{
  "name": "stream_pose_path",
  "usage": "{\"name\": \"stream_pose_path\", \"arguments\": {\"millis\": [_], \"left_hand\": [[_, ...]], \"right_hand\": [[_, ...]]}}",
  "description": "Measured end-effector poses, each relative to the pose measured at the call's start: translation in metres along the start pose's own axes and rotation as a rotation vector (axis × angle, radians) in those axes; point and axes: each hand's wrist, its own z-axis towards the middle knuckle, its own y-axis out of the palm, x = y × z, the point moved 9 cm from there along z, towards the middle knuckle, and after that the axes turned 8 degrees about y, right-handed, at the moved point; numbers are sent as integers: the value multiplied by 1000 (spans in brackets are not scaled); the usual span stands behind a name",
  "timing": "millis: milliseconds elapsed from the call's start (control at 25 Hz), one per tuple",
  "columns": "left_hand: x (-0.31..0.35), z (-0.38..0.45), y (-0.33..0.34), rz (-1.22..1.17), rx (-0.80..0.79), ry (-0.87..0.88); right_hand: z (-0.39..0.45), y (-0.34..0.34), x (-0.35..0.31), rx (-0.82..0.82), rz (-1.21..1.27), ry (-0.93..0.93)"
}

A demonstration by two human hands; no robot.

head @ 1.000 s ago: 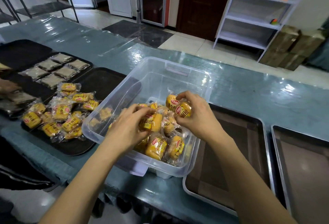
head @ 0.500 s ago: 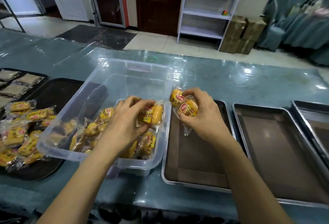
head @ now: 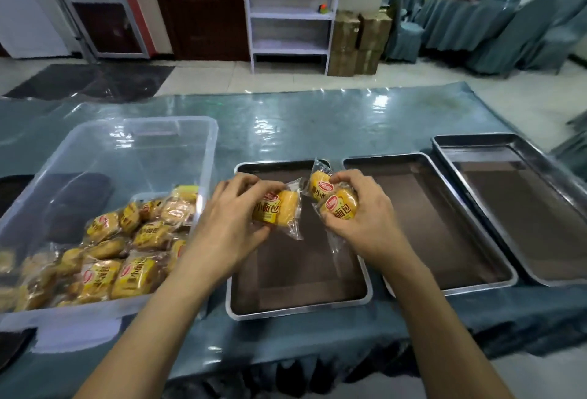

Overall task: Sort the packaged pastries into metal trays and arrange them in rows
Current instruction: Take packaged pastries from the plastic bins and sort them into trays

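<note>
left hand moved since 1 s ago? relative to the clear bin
Yes. The left hand, gripping one packaged pastry, has gone rightward out of the clear bin and is now over the nearest metal tray.

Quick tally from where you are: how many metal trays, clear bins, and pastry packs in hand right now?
Rectangular metal trays: 3
Clear plastic bin: 1
Yellow packaged pastries in hand: 3, one in left hand, two in right hand
Total: 7

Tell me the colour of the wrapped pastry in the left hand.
Yellow-orange with a red logo, in clear wrap: the pastry held by the left hand, head view.
</note>
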Motion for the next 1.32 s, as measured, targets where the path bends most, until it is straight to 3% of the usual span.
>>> {"name": "stream_pose_path", "arguments": {"millis": [760, 1320], "left_hand": [[271, 62, 182, -130, -172, 300], [374, 135, 283, -198, -268, 411]], "right_hand": [[-119, -240, 228, 228, 32, 269], [-135, -333, 341, 344, 9, 378]]}}
